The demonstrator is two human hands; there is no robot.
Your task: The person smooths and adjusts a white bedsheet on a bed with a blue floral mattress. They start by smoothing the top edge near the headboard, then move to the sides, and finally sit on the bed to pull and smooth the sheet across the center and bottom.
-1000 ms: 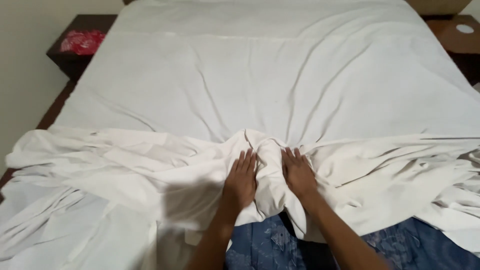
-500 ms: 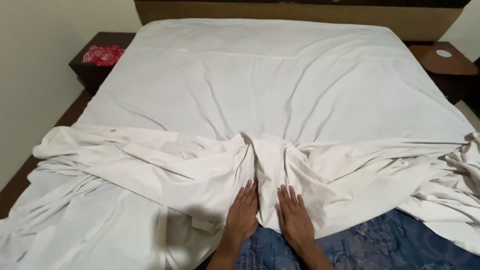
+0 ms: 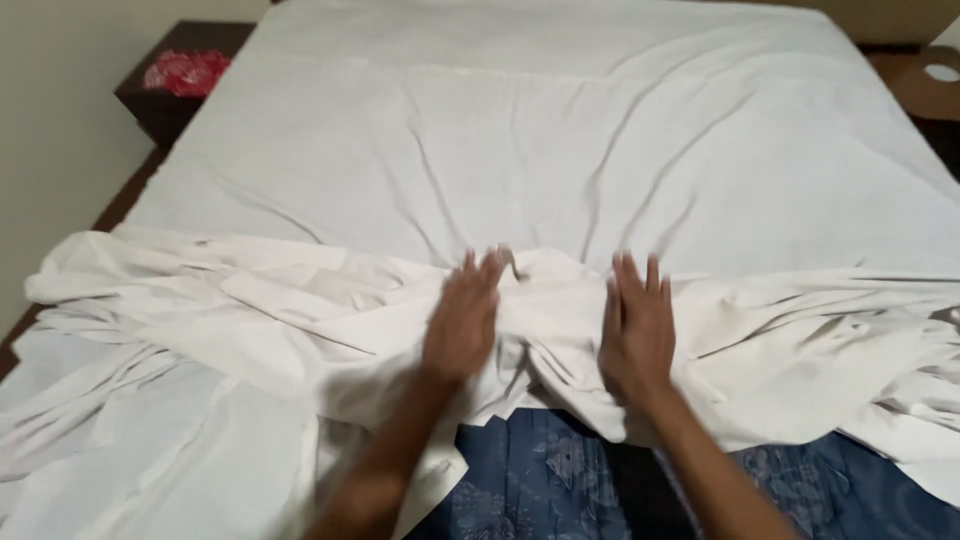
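A wide bed carries a flat white sheet (image 3: pixel 560 150) across its top. A second white sheet (image 3: pixel 250 310) lies bunched in a rumpled band across the near part of the bed. My left hand (image 3: pixel 462 322) rests palm down on that bunched sheet near its middle, fingers spread. My right hand (image 3: pixel 637 325) lies flat on the same band a little to the right, fingers apart. Neither hand grips the cloth. Below the bunch, a blue patterned fabric (image 3: pixel 545 490) shows between my forearms.
A dark bedside table (image 3: pixel 160 105) at the back left holds a red crumpled thing (image 3: pixel 187 72). Another brown table (image 3: pixel 915 85) with a white round object (image 3: pixel 941 72) stands at the back right. A pale wall runs along the left.
Both hands have slid forward up the bunched sheet and moved farther apart. The view has tilted down and closer, cutting off the headboard.
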